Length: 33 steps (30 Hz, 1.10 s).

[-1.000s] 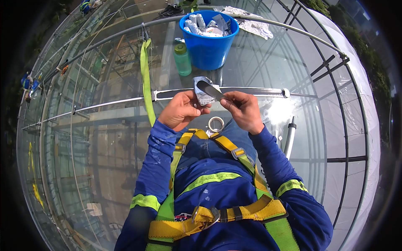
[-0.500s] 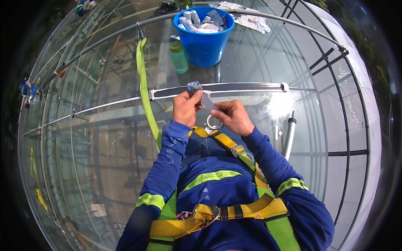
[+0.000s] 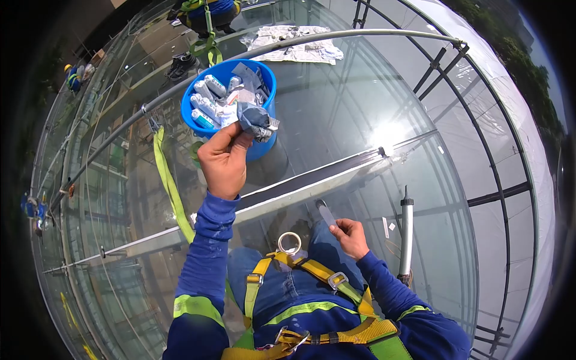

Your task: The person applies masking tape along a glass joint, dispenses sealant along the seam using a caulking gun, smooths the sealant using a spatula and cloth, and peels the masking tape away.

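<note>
My left hand (image 3: 223, 163) is raised, pinching a crumpled piece of grey paper (image 3: 257, 119) between thumb and fingers. Behind the paper is the blue bucket (image 3: 269, 135), filled with white tube-shaped packs and scraps of paper. Lower down, my right hand (image 3: 351, 237) is closed on a thin, flat, pale scraper (image 3: 326, 214) with a dark tip, held above my right knee. A roll of tape (image 3: 289, 243) rests at my lap near the yellow harness strap (image 3: 321, 273).
A sealant gun (image 3: 407, 234) lies at the right on the glass. A dark joint edged in white (image 3: 312, 179) crosses the panel. A metal rail (image 3: 336, 36), green strap (image 3: 171, 186), white cloth (image 3: 297, 45), shoes (image 3: 181, 65) and a crouching person (image 3: 210, 17) are farther off.
My hands have separated: the left moved up and forward to the bucket with the crumpled paper, the right drew down and right with the scraper. The view has turned.
</note>
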Each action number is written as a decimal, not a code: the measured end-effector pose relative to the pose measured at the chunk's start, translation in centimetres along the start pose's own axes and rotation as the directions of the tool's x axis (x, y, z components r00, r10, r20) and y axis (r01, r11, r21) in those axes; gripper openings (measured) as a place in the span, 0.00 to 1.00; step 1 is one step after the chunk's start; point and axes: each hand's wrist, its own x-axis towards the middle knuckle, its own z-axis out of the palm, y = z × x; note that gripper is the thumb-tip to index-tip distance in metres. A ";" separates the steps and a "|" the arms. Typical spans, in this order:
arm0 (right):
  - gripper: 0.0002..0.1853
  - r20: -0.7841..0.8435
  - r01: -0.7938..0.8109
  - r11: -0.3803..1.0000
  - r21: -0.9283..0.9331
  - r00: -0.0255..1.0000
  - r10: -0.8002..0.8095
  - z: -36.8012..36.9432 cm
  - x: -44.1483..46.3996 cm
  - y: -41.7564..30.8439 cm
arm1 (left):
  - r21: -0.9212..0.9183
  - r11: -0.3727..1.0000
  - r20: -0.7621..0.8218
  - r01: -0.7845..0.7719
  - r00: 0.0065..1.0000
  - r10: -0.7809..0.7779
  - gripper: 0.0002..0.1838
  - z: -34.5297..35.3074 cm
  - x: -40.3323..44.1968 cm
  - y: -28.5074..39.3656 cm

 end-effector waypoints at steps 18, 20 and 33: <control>0.08 -0.112 -0.142 0.969 0.202 0.980 0.167 -6.2 13.2 -3.8 | 0.043 0.911 -0.050 0.411 0.911 -0.409 0.11 6.8 9.6 -18.9; 0.07 -0.124 -0.132 0.967 0.218 0.979 0.162 -5.2 12.5 -3.1 | 0.107 0.935 -0.155 0.339 0.934 -0.321 0.11 3.0 8.8 -19.4; 0.06 -0.026 -0.142 0.964 0.225 0.988 0.151 0.1 10.2 -3.8 | 0.821 0.569 0.258 0.048 0.858 -0.444 0.39 -1.1 17.7 -26.3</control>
